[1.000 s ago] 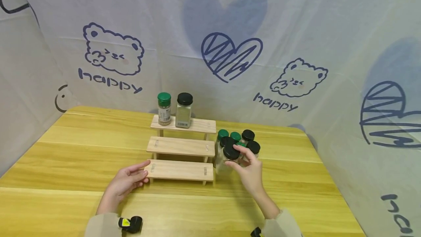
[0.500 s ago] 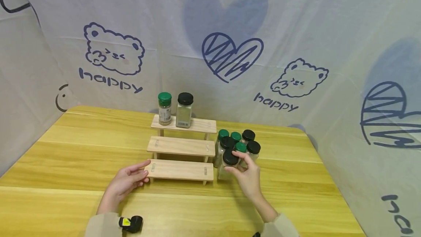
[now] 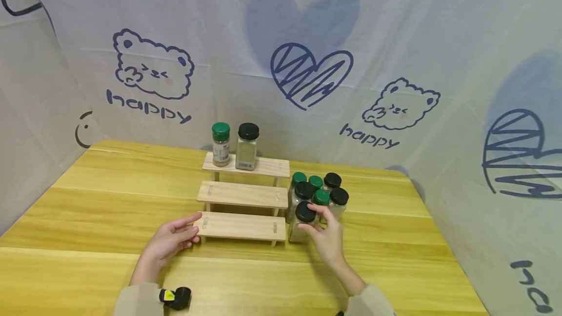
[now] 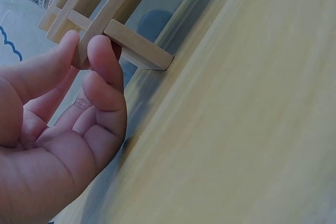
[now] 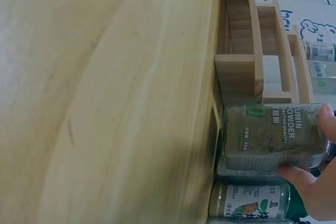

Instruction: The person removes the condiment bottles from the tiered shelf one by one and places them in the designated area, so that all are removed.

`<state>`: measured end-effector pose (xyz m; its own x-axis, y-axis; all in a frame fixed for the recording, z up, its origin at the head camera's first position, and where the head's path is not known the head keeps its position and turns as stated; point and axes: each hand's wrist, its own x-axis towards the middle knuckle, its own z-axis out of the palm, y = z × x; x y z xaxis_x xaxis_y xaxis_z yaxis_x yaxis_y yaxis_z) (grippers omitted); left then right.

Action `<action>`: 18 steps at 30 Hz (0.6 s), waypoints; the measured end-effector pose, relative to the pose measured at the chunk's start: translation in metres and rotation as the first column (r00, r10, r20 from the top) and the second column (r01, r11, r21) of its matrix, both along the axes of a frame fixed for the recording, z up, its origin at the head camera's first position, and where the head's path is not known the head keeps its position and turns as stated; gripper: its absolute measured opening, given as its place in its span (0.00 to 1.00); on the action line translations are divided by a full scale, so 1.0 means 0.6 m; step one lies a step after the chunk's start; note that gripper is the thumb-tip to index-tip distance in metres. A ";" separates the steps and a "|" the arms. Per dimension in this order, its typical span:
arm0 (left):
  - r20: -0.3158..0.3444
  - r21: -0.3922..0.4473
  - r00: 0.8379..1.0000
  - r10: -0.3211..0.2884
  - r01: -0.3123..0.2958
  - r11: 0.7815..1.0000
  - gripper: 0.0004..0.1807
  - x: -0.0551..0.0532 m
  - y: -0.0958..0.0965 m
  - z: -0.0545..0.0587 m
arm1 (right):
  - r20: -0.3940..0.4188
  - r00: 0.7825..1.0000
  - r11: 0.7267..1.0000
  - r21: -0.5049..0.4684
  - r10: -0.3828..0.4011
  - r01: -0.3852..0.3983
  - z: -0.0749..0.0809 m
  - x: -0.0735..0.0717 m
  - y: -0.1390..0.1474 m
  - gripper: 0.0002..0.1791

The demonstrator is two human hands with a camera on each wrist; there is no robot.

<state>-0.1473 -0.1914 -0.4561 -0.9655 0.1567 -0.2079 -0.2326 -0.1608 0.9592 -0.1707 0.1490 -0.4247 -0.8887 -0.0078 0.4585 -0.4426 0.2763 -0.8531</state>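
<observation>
A wooden three-step rack stands on the table. My left hand pinches the left end of its lowest shelf; in the left wrist view, thumb and fingertips meet on the board's end. With thumb and fingers, my right hand grips a black-capped cumin powder jar near its cap, just right of the lowest shelf. The jar is upright. Behind it crowd several spice jars with green caps and black caps. A green-capped jar and a black-capped jar stand on the top shelf.
The yellow wood-grain table spreads out around the rack. A white cloth with printed bears and hearts hangs behind and along the sides. A green-capped jar with a picture label stands close beside the cumin jar.
My right hand has brought the cumin jar down and slightly left, toward the front of the jar group. The green cap behind it has come into view. My left hand has stayed put.
</observation>
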 end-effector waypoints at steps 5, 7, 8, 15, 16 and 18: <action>0.006 -0.005 1.000 0.003 -0.003 1.000 0.30 0.000 0.000 0.001 | -0.003 1.000 1.000 -0.004 -0.010 0.010 -0.006 -0.002 -0.002 0.24; 0.005 -0.004 1.000 0.002 -0.001 1.000 0.30 0.000 0.000 0.002 | -0.004 1.000 1.000 0.003 -0.027 0.027 -0.007 -0.004 -0.003 0.24; 0.004 -0.004 1.000 0.002 -0.002 1.000 0.30 0.001 0.000 0.002 | -0.006 0.999 0.999 0.007 -0.034 0.034 -0.008 -0.005 -0.003 0.24; -0.005 -0.006 1.000 -0.003 0.003 1.000 0.31 0.001 0.000 0.002 | 0.001 0.999 0.999 0.004 -0.046 0.046 -0.012 -0.007 -0.004 0.24; -0.004 -0.007 1.000 -0.003 0.003 1.000 0.31 0.001 0.000 0.001 | 0.001 0.999 0.999 0.007 -0.047 0.047 -0.011 -0.007 -0.004 0.24; -0.004 -0.006 1.000 -0.004 0.004 1.000 0.31 0.002 0.000 0.001 | 0.002 0.999 0.999 0.010 -0.048 0.048 -0.009 -0.005 -0.005 0.24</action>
<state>-0.1463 -0.1912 -0.4557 -0.9659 0.1591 -0.2045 -0.2289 -0.1541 0.9612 -0.1737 0.1459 -0.4302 -0.8891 0.0306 0.4566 -0.4266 0.3058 -0.8512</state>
